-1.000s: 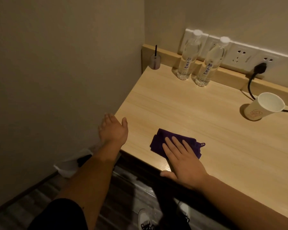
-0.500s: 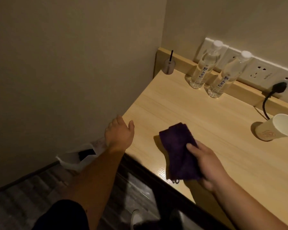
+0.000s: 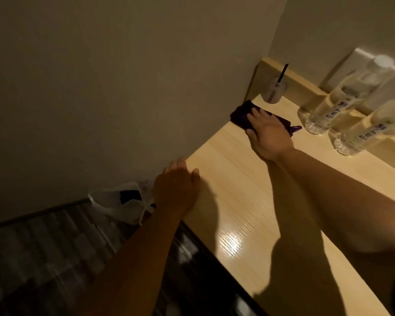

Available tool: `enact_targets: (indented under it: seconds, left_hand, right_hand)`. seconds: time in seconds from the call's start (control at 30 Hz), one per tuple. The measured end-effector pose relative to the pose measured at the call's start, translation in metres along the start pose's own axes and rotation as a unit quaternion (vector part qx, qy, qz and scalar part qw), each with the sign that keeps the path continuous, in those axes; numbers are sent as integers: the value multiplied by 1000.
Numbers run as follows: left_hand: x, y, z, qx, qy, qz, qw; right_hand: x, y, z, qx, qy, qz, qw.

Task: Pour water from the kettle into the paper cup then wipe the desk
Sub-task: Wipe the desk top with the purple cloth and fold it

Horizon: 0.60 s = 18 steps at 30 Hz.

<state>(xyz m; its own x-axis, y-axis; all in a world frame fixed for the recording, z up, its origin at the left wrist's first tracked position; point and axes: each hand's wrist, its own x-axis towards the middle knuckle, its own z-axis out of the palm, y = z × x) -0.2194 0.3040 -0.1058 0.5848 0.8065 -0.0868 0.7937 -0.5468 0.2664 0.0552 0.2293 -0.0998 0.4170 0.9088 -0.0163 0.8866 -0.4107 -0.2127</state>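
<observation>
A dark purple cloth (image 3: 240, 115) lies flat in the far left corner of the light wooden desk (image 3: 235, 192). My right hand (image 3: 268, 134) presses down on the cloth with fingers spread, covering most of it. My left hand (image 3: 177, 187) rests on the desk's near left corner, palm down, holding nothing. The paper cup and the kettle are out of view.
Two clear water bottles (image 3: 342, 96) (image 3: 372, 131) stand along the back ledge at the right. A small clear cup with a black stick (image 3: 275, 91) sits in the far corner by the cloth. The wall borders the desk's left edge. A white plastic bag (image 3: 121, 204) lies on the floor.
My right hand carried the cloth from the desk's front edge to the far left corner and laid it flat. The view swung left, so the paper cup left the frame.
</observation>
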Motion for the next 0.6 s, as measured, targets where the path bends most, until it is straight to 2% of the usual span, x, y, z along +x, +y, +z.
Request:
enact_targets:
  seconds: [0.13, 0.23, 0.3, 0.37, 0.43, 0.5, 0.53, 0.57, 0.6]
  left_hand:
    - [-4, 1, -1, 15, 2, 6, 1000]
    - [-7, 1, 2, 37, 23, 29, 999]
    - [-8, 3, -1, 39, 5, 11, 999]
    - [-8, 4, -4, 26, -28, -1, 999]
    - [-10, 4, -8, 24, -24, 7, 999]
    - [-11, 5, -10, 26, -29, 9, 999]
    - [-10, 6, -9, 25, -36, 5, 999]
    - [-10, 7, -10, 21, -40, 2, 999]
    - [-9, 8, -10, 18, -45, -3, 999]
  right_hand:
    - [-50, -21, -2, 28, -15, -58, 998]
    - [-137, -57, 7, 54, -20, -114, 992]
    - [-198, -82, 13, 63, -28, -137, 988]
    - [-252, -109, 17, 86, -36, -136, 986]
    - [-294, -134, 19, 119, -49, -117, 985]
    - [-321, -152, 15, 212, -62, -57, 974]
    - [-329, -158, 6, 295, -66, 1, 953]
    - [-334, -162, -4, 399, -68, 73, 912]
    - [-338, -162, -17, 509, -73, 139, 846]
